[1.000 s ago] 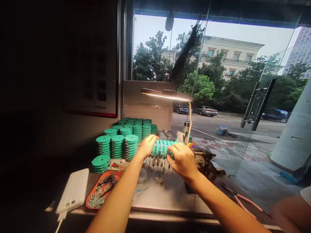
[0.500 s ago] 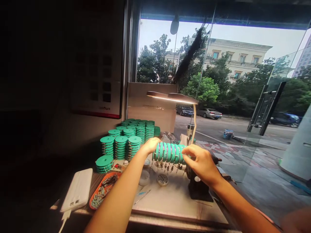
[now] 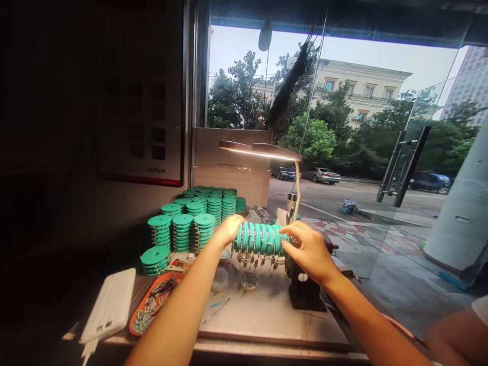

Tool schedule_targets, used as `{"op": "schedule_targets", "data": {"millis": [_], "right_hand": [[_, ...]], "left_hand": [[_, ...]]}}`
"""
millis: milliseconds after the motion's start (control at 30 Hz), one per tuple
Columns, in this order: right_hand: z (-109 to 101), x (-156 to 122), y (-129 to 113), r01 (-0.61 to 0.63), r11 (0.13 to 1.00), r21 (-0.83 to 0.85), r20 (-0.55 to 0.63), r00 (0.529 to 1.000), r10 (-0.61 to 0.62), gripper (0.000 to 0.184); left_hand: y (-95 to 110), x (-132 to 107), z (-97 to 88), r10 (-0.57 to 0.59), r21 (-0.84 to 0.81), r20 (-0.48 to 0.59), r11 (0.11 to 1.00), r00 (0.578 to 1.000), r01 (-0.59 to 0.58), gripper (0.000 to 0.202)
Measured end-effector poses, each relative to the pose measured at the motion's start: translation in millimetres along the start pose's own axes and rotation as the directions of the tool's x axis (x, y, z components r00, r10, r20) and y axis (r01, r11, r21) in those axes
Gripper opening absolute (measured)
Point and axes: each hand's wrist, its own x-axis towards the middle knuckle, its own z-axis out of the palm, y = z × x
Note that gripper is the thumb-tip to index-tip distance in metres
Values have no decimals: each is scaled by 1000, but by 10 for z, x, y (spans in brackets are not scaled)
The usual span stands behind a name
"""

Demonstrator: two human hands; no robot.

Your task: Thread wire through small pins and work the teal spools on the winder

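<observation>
At mid-frame, the left hand (image 3: 227,231) and right hand (image 3: 310,250) each grip an end of a row of green spools (image 3: 259,239), seemingly on a black stand (image 3: 305,292).

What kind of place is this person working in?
Probably a small street-front workshop. The left hand and right hand hold a row of green spools under a desk lamp, beside stacks of green spools and a glass shopfront.

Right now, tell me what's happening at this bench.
A person holds a row of green spools level over the worktop, left hand at one end and right hand at the other. Small hooks dangle beneath it. Stacks of green spools stand to the left, under a lit desk lamp.
</observation>
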Motion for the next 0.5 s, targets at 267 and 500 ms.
{"op": "schedule_targets", "data": {"millis": [267,500], "right_hand": [[138,-47,-131,-21,967,-254,29,999,30,11],[386,-323,-27,104,957,-270,-145,979,-147,15]], "left_hand": [[79,-280,27,200,75,-207,979,958,-189,29],[41,-428,65,394,230,-264,912,880,-339,29]]}}
